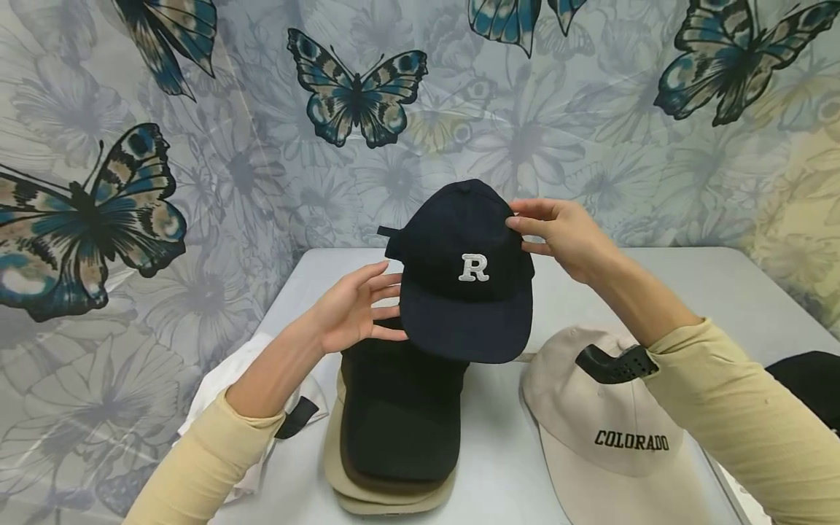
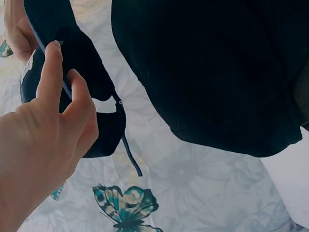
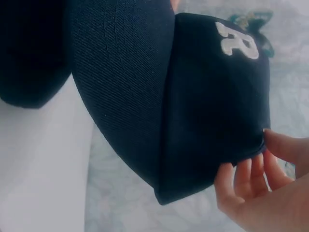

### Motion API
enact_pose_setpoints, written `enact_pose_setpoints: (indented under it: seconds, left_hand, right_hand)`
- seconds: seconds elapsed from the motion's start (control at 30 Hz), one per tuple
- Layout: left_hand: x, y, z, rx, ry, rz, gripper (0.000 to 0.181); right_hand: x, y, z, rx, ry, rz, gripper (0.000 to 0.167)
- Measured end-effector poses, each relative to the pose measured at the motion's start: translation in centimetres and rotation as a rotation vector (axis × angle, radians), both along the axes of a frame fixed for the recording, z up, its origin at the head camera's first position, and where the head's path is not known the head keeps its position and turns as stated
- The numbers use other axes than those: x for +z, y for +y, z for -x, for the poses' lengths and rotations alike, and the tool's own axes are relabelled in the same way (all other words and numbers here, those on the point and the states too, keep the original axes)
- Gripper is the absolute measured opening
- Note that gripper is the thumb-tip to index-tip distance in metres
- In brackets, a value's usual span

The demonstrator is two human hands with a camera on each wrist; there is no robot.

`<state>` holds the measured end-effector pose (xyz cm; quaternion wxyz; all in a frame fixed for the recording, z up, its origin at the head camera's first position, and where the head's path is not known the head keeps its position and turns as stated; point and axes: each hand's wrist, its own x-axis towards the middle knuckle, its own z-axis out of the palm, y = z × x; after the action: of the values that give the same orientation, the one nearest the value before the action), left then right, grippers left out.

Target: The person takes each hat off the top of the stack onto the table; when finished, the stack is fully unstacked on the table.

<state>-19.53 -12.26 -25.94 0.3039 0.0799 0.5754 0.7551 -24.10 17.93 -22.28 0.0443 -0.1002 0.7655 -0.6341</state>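
A navy cap (image 1: 462, 277) with a white R hangs upright above a stack of caps, its brim toward the camera. The right hand (image 1: 572, 237) pinches the cap's crown at its right side; the right wrist view shows this hand (image 3: 265, 186) with thumb and fingertips at the crown's edge. At the left side, the left hand (image 1: 351, 310) has its fingers spread against the cap's edge. In the left wrist view, the left hand's (image 2: 48, 128) index finger touches the cap's brim and the back strap dangles. A black cap (image 1: 400, 423) tops the stack below.
Beige caps (image 1: 335, 452) lie under the black one. A beige COLORADO cap (image 1: 597, 415) sits right of the stack, with another black cap (image 1: 810, 379) at the far right. White caps or cloth (image 1: 226, 379) lie left, on the white table (image 1: 682, 284). Butterfly-patterned fabric hangs behind.
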Motion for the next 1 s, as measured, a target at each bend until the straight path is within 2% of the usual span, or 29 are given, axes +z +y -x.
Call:
enact_pose_setpoints:
  seconds: [0.23, 0.5, 0.77, 1.0]
  left_hand:
    - [0.1, -0.2, 0.8, -0.004, -0.028, -0.018, 0.064]
    - [0.2, -0.7, 1.5, 0.051, -0.024, -0.021, 0.064]
    - [0.6, -1.6, 2.9, 0.083, -0.052, -0.002, 0.069]
    - [0.6, -2.2, 3.8, 0.122, -0.051, -0.004, 0.07]
  right_hand:
    - [0.4, 0.3, 0.9, 0.032, -0.045, -0.044, 0.041]
    - [1.0, 0.4, 2.2, 0.087, -0.078, -0.056, 0.035]
    - [1.8, -0.5, 3.7, 0.129, -0.126, -0.081, 0.039]
    - [2.3, -1.3, 4.8, 0.105, -0.134, -0.081, 0.037]
